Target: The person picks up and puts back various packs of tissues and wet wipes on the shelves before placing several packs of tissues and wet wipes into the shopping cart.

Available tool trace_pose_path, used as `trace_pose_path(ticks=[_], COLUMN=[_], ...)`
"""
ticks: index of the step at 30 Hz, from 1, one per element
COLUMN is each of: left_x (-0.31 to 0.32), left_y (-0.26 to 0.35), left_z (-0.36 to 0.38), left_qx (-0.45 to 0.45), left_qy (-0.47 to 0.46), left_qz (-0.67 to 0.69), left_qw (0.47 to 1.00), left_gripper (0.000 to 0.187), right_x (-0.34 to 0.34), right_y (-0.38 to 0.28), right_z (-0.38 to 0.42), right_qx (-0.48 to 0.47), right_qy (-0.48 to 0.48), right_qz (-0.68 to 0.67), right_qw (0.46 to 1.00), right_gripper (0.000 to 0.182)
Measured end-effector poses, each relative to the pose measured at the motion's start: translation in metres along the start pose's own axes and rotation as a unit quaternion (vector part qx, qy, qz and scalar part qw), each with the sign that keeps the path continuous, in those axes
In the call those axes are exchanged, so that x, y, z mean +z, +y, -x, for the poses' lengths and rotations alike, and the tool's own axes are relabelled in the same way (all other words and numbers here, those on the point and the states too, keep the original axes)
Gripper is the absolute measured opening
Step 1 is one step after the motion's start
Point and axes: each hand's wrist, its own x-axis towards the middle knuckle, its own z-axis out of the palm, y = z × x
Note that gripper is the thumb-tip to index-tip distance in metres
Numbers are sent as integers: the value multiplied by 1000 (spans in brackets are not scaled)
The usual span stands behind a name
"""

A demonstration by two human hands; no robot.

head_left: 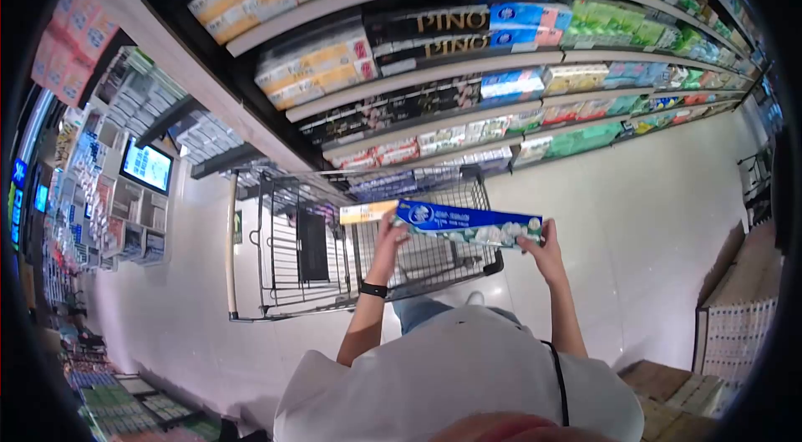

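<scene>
Over the shopping cart (313, 250) I hold a long blue tissue pack (468, 217) with white flower pictures along its lower side. My left hand (391, 236) grips it near its left end, fingers wrapped on the lower edge. At the opposite end, my right hand (543, 246) is closed round the corner. A yellow-and-white tissue pack (366, 213) sticks out past the blue pack's left end, right beside my left hand; the rest of it is hidden. Below the packs, the cart's wire basket shows.
Shelves (468, 62) packed with tissue packs run across the front, beyond the cart. To the left stand a lit screen (147, 165) and a display rack (138, 212). Stacked boxes (735, 333) are at the right, with more cartons (672, 388) near my right side.
</scene>
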Motion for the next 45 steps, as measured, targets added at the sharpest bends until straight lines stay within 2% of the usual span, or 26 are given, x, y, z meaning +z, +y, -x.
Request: trace_pose_path(ticks=[1,2,4,7,8,9,13,15,18,21,23,25,26,27,29,31,33,35,37,39,40,41,42,43,44,45], left_x=[12,25,69,103,111,118,120,124,120,118,112,104,102,92,109,137,146,154,161,169,174,181,182,181,181,182], left_y=[-23,-40,-45,-82,-83,-78,-73,-54,-32,4,15,31,41,48,95,158,208,262,317,365,385,402,416,427,434,440], left_z=[-3,2,27,48,57,68,73,78,71,68,62,51,46,31,30,35,13,-16,-58,-102,-125,-140,-165,-189,-206,-222], left_qx=[-44,-59,-49,41,43,2,-94,-82,-12,52,72,161,177,204,284,305,392,449,553,589,614,626,639,650,650,628], left_qy=[-45,-53,-83,-99,-95,-74,-35,-23,-8,-5,36,79,97,94,120,158,163,150,145,154,204,230,259,288,283,325], left_qz=[56,34,-108,-154,-152,-144,-109,-116,-169,-221,-234,-287,-290,-308,-314,-391,-390,-359,-357,-336,-363,-379,-407,-432,-426,-481], left_qw=[996,996,989,982,983,987,989,990,986,974,969,941,936,924,898,854,817,805,739,718,671,641,599,555,562,518], left_gripper=[53,45,37,51,51,54,65,64,58,53,49,51,50,51,52,52,57,58,57,55,55,57,56,55,55,52], right_x=[-17,-32,-66,-117,-131,-142,-165,-156,-144,-129,-121,-112,-108,-103,-86,-66,-45,-28,-9,8,16,24,31,40,47,53], right_y=[8,21,34,51,59,65,68,45,31,28,22,2,-6,-15,-37,-68,-110,-165,-239,-296,-338,-355,-387,-402,-408,-410], right_z=[11,20,42,70,74,75,65,60,46,28,13,-5,-17,-31,-64,-104,-147,-197,-235,-290,-301,-339,-351,-381,-410,-431], right_qx=[11,23,68,102,122,142,110,93,55,67,63,51,55,52,9,-43,-97,-217,-316,-425,-386,-468,-401,-452,-502,-499], right_qy=[34,73,116,121,142,163,131,110,44,1,-32,-116,-148,-151,-205,-232,-214,-172,-81,2,32,40,67,93,118,121], right_qz=[38,35,-19,-19,-19,-19,74,83,93,81,97,163,187,192,182,177,209,278,318,253,295,206,268,292,316,325], right_qw=[999,996,991,987,982,976,982,986,993,994,993,978,970,968,962,956,949,920,890,869,873,859,874,838,797,794], right_gripper=[41,41,37,37,38,39,42,44,42,42,44,47,50,50,52,57,52,46,43,43,43,47,51,49,47,47])
